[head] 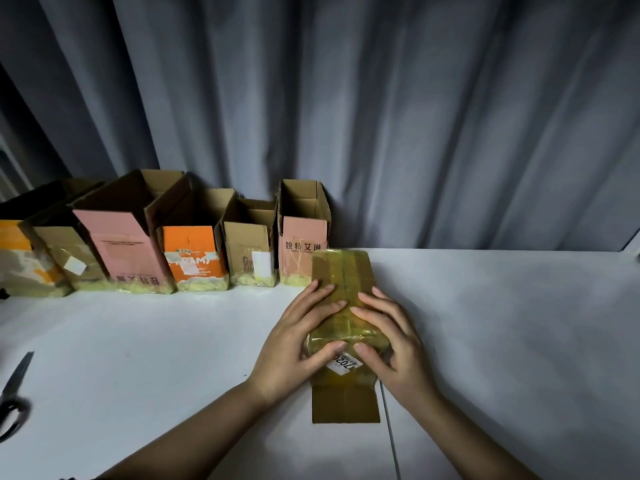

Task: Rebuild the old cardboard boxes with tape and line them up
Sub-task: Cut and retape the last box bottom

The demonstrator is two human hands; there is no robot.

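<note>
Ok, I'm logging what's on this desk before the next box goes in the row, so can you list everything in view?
Boxes in row: six, open tops; orange, brown, pink, orange, brown, pink from left; back of table against curtain.
Taped box: one, brown under yellowish tape, white label near its front end, lying in front of the row's right end, one flap open flat toward the person.
Scissors: one pair, dark, at the table's left edge.
Table: one, white.
Curtain: one, grey, behind the table.
Left hand: pressing on the taped box's left side.
Right hand: pressing on its right side.
</note>
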